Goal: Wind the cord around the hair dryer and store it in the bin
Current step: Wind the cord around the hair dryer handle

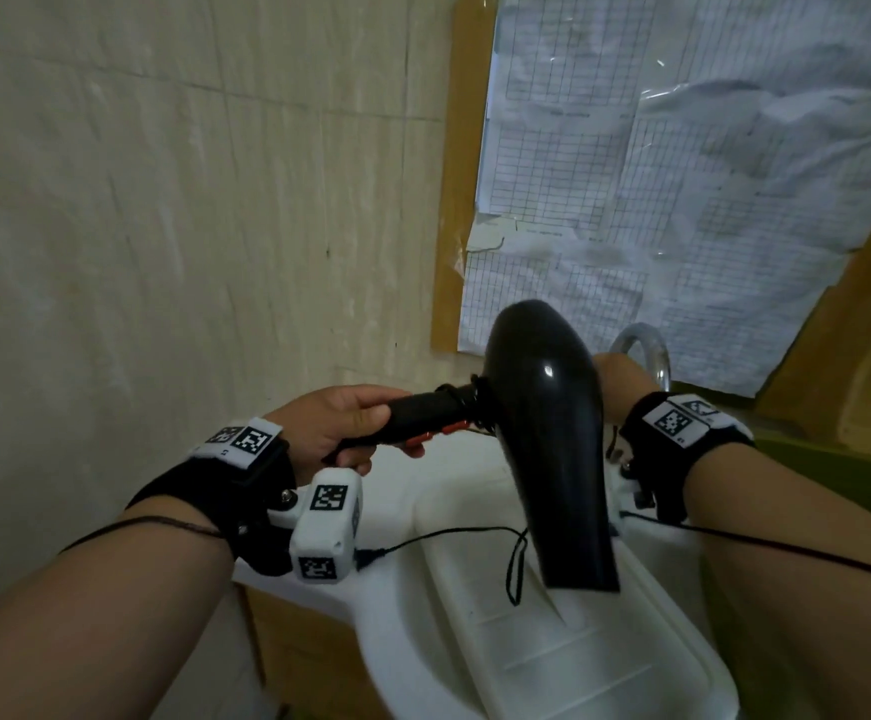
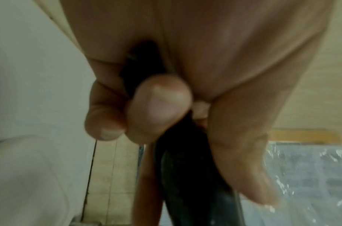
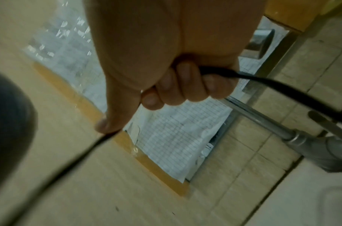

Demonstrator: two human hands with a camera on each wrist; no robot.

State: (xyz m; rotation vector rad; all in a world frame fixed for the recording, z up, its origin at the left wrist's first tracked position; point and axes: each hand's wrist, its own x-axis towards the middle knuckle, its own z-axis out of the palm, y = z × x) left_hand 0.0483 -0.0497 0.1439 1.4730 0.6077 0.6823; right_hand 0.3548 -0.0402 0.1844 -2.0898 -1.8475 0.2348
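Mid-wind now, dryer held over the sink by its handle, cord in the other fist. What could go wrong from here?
1. The left hand grips only the far end of the hair dryer handle, so a tug could twist the heavy body loose over the sink.
2. The cord in the right hand runs close by the faucet and could snag on it.

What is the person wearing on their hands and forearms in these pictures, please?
Both forearms are bare, with no sleeves. Each wrist carries a black strap topped with white blocks printed with black square marker patterns: left hand, right hand. A white marker-covered camera box hangs under the left wrist. Thin black cables run back along both forearms.
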